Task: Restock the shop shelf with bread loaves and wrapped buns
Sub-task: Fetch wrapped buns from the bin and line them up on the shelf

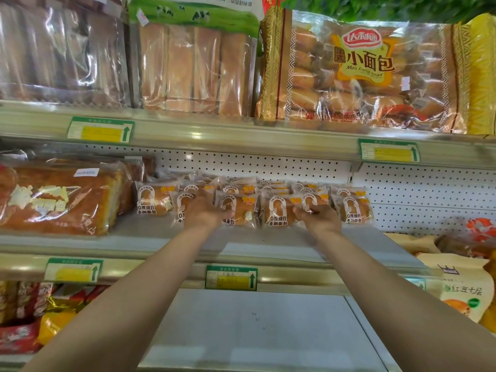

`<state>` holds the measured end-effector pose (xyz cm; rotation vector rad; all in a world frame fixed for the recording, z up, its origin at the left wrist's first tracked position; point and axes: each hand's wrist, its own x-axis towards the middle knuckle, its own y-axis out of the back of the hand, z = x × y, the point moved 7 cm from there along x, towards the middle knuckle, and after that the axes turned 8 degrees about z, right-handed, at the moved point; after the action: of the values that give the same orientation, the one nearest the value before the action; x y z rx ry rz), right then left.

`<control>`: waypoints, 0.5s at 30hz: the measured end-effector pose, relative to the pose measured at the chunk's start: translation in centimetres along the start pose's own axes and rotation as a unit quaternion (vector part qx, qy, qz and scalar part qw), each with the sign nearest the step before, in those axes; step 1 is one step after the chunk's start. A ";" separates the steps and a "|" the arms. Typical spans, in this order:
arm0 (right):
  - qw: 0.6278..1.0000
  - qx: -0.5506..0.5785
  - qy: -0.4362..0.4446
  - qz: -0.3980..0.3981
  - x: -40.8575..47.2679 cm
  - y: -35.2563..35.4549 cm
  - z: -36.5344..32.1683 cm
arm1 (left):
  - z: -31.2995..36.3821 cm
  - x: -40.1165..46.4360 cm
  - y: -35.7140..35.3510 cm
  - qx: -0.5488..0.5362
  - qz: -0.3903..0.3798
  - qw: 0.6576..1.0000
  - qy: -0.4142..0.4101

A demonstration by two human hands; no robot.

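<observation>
Small clear-wrapped brown buns [277,210] sit in rows mid-shelf, just right of the big wrapped brown loaf [61,200]. Left hand [205,210] rests on one bun, right hand [318,214] pinches another's wrapper. Probably light, squashy, slick film: take by wrapper edges, don't squeeze.

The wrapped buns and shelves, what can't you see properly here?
- Head view: the left hand covers one wrapped bun; its fingers are hidden.
- The back rows of buns are hidden behind the front ones.
- The price tags have print too small and blurred.
- The large loaf is cut off by the left edge.
</observation>
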<state>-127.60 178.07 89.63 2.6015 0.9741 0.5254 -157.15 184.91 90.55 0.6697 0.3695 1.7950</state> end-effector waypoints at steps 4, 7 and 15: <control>0.998 0.062 -0.017 0.004 -0.7 0.2 0.3 | 0.1 -0.9 0.5 -0.019 0.001 1.000 0.001; 0.995 0.096 -0.017 -0.008 -1.3 0.2 0.2 | 0.4 -2.2 1.0 -0.036 0.006 0.999 0.003; 0.991 0.117 0.025 -0.055 -5.1 2.6 -1.5 | 1.6 -7.8 1.7 -0.173 0.038 0.983 0.038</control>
<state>-130.39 172.98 90.83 2.7271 1.2574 0.4740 -155.87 176.91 90.78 0.3743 0.0775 1.9002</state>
